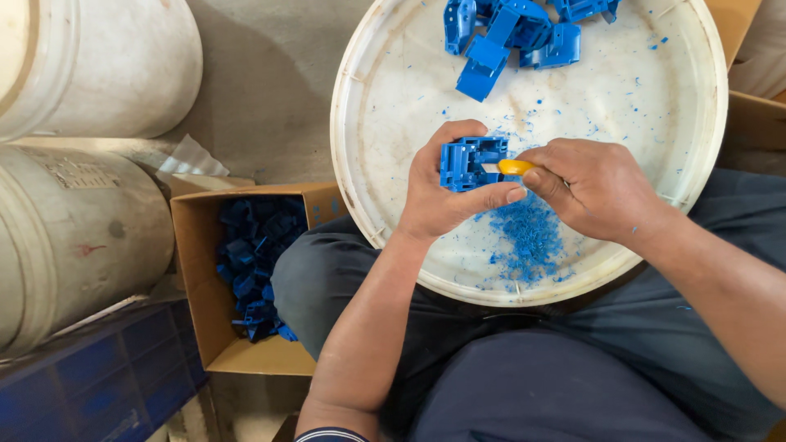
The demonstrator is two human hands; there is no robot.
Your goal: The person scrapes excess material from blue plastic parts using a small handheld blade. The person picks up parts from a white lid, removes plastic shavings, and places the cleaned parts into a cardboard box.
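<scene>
Head view, centre of the frame: the left hand is closed around a blue part, holding it over a white lid on the lap so shavings fall onto it. The right hand pinches a yellow-handled knife against the part's edge. More parts sit at the top; a box of them stands at lower left.
</scene>
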